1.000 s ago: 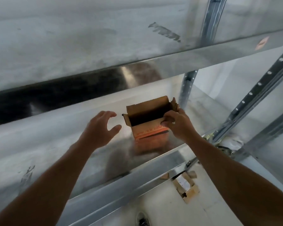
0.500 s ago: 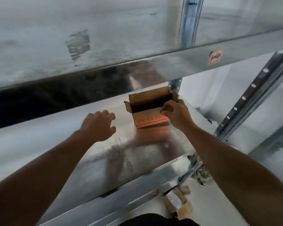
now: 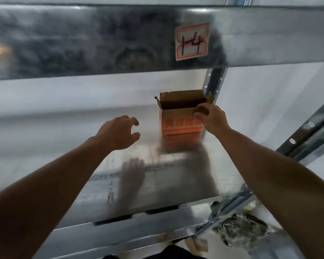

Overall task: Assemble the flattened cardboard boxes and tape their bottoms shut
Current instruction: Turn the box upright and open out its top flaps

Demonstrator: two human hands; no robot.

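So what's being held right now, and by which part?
The right hand grips the cardboard box by its near top rim, at the right corner. The left hand holds nothing, apart from the box.

A shiny metal shelf point(image 3: 176, 180) sits beneath a beam point(image 3: 82, 40) bearing a red-bordered label point(image 3: 192, 42) marked 14.

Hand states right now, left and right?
Left hand: open, holding nothing.
Right hand: gripping the small open brown cardboard box with orange print.
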